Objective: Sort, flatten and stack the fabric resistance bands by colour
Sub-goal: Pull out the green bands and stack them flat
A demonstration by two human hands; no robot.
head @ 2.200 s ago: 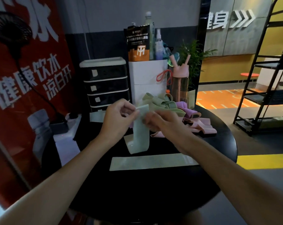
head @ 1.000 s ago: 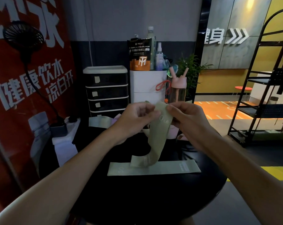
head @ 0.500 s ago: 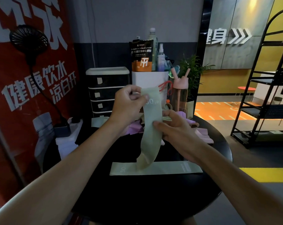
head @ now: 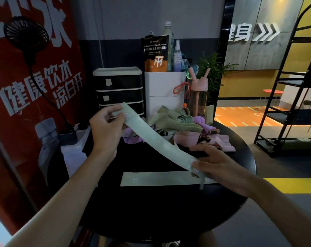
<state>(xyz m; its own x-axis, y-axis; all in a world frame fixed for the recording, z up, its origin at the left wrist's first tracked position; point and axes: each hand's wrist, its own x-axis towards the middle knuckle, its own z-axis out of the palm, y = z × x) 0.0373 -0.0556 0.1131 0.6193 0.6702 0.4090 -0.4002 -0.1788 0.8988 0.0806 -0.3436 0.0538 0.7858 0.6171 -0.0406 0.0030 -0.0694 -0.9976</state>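
Observation:
A pale green band [head: 156, 139] stretches diagonally above the round black table [head: 151, 211]. My left hand [head: 106, 129] pinches its upper end, raised at the left. My right hand [head: 215, 163] pinches its lower end, low at the right. Just beneath, a second pale green band [head: 158, 180] lies flat on the table. Behind them sits a tangled heap of olive green bands [head: 174, 120], purple bands [head: 133, 138] and pink bands [head: 219, 141].
At the table's back stand a black drawer unit [head: 119, 90], a white box [head: 164, 93] with bottles and a pouch, a pink drinking bottle [head: 198, 97] and a plant [head: 213, 72]. A black shelf rack [head: 290, 97] is at the right, a red banner at the left.
The green band hung upright from my left hand. My right hand has slid down it and pulled its lower end out to the right, so it now spans flat between both hands.

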